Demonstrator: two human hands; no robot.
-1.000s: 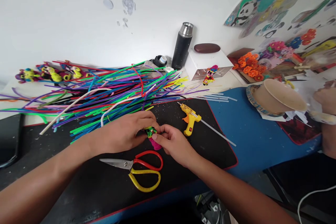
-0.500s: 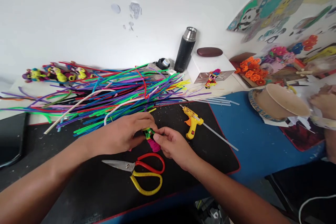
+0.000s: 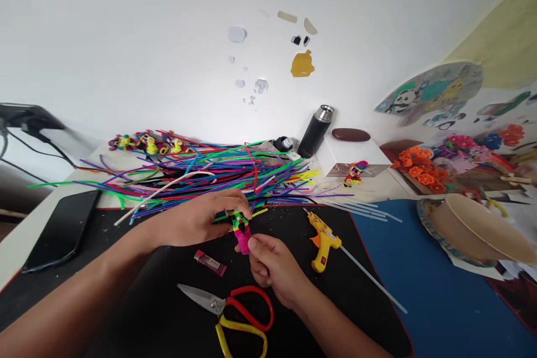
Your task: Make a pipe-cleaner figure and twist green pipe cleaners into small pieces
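Note:
Between my two hands is a small pipe-cleaner figure, green and yellow above and magenta below, with a black patch in its middle. From above, my left hand pinches its upper end; the fingers cover that part. My right hand grips the magenta lower end between thumb and fingers. Under my hands lie scissors with one red and one yellow handle, blades partly apart. A dark pink lighter rests left of the figure. To the right is a yellow glue gun with a long clear glue stick in its back.
A heap of coloured pipe cleaners spreads behind my hands, with finished figures at its left end. A phone lies far left. A thermos, a white box and a paper bowl stand behind and right.
The view has tilted up and turned left, so things sit lower and further right. My right hand has slid down to the figure's magenta end, and the lighter has come into sight.

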